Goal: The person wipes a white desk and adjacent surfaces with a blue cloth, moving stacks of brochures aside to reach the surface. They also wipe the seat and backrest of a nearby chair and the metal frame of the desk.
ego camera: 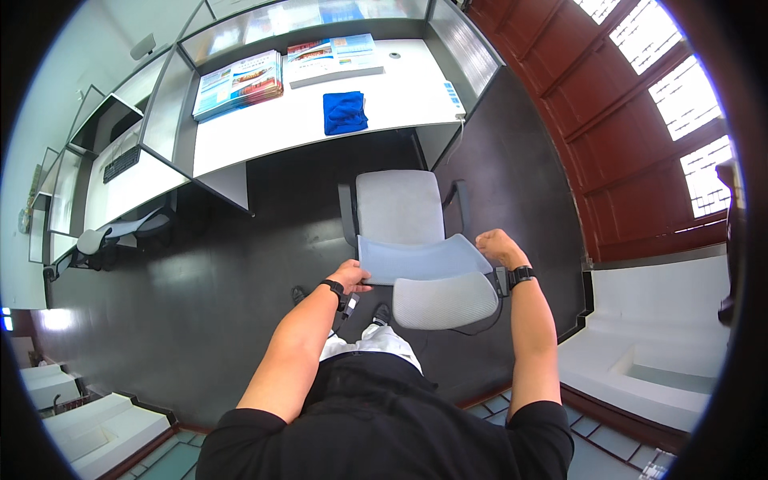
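Note:
A grey office chair [399,207] with black armrests faces the desk, its light-blue mesh backrest [423,258] and grey headrest [445,302] towards me. My left hand [352,277] is at the backrest's lower left corner, thumb and fingers around its edge. At the backrest's right edge is my right hand [498,246], its fingers curled; whether they grip the frame is hidden. A folded blue cloth [345,113] lies near the front edge of the white desk [402,105]. Both wrists wear black bands with small devices.
Stacks of printed papers [240,84] and a power strip [453,99] are on the desk, between partitions [465,48]. Another desk with a keyboard [122,165] and a second chair [138,225] stand left. A red panelled wall [558,102] rises right, above a white ledge [654,300].

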### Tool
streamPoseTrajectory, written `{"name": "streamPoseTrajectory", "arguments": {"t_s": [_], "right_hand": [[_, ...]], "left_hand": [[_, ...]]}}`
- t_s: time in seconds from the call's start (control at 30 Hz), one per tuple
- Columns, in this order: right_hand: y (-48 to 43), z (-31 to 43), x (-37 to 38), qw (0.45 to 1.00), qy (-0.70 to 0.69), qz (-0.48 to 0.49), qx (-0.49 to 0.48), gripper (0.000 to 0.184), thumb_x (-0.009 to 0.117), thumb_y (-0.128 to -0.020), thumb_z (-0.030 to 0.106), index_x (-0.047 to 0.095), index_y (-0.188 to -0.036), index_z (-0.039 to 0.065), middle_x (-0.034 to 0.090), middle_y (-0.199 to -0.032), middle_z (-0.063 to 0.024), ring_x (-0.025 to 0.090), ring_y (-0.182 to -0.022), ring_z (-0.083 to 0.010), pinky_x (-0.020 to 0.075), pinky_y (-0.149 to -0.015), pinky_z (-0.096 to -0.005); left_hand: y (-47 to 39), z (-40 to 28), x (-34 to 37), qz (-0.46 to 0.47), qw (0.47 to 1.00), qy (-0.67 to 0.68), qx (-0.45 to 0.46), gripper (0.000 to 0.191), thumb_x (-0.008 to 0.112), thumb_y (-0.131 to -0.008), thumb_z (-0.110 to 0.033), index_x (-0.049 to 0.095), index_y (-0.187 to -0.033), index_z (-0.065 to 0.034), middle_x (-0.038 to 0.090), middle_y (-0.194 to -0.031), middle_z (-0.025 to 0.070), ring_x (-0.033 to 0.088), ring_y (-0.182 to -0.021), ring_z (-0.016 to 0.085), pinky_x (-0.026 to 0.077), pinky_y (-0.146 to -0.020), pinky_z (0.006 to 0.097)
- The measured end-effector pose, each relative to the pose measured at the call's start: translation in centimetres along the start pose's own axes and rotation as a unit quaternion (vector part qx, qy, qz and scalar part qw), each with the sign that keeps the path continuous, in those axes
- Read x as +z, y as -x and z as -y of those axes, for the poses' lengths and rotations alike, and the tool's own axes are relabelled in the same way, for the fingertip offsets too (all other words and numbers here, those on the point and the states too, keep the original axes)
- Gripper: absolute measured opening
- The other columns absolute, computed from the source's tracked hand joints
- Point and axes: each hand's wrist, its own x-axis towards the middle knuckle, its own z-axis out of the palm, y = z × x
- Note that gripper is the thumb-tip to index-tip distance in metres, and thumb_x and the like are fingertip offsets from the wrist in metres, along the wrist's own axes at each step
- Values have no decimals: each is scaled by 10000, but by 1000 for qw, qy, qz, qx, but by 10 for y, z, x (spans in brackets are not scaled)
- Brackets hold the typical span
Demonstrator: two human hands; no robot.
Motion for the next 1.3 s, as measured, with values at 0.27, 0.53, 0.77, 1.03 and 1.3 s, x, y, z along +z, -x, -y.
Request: {"name": "streamPoseTrajectory", "arguments": {"t_s": [0.27,0.53,0.77,1.03,1.3], "right_hand": [[110,175,80,992,-121,-30,-35,394,699,-1109,283,777,-1303,-51,807,-1176,-124,764,-1097,-198,610,-971,-336],[72,311,239,954,-277,35,-105,573,716,-1118,307,589,-1557,-38,714,-1450,-181,730,-1270,-232,599,-1051,-356],[-48,385,346,956,-260,-47,-123,728,796,-1037,302,518,-1625,-24,665,-1535,-200,688,-1355,-299,572,-1098,-423],[-265,442,346,930,135,-251,-230,911,847,-952,308,396,-1702,56,372,-1756,-300,378,-1598,-509,402,-1289,-540],[-410,467,323,950,199,-218,-98,952,807,-974,492,361,-1764,200,213,-1830,-272,172,-1673,-555,294,-1277,-752]], "left_hand": [[-10,-39,-68,51,992,-117,13,751,717,-1072,-76,336,-1714,5,672,-1419,270,761,-1138,336,656,-977,463],[47,-142,-229,-40,976,-65,203,489,759,-1017,-92,613,-1474,3,762,-1185,116,762,-972,196,637,-817,348],[72,-184,-353,-176,932,-79,308,320,751,-1028,-124,735,-1325,-8,794,-1032,73,764,-959,158,604,-814,317],[51,-230,-460,-272,901,-149,303,287,763,-1045,-136,750,-1290,12,819,-1136,125,778,-1051,201,603,-953,342],[-8,-340,-482,-335,842,-317,279,409,770,-982,-172,725,-1351,-2,744,-1398,235,703,-1340,364,542,-1161,462]]}}
